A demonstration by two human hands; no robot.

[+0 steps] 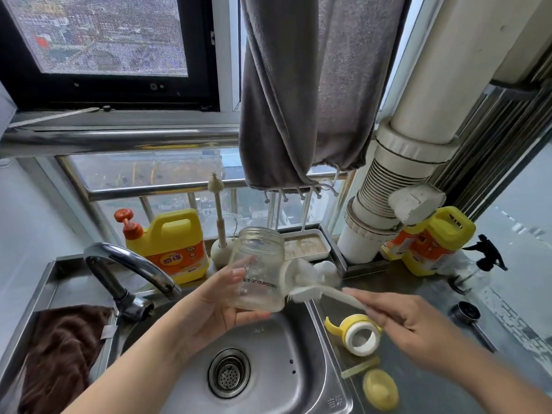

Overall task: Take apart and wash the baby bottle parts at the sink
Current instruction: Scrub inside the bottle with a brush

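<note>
Two bare forearms, no sleeves, left hand (215,306), right hand (409,321)

Soft, even daylight came through the window (113,40) behind the sink (268,369) — shadows were faint and the steel showed only dull sheen. The wide lens bowed straight lines at the edges, and the brush (313,282) was smeared by motion blur.

The sink (313,363) is brushed, glossy metal; above it a clear, smooth bottle (257,270) (glass or plastic, hard to tell). Left of the sink lies rough brown cloth (62,348); right, glossy yellow plastic collar (355,333).
</note>
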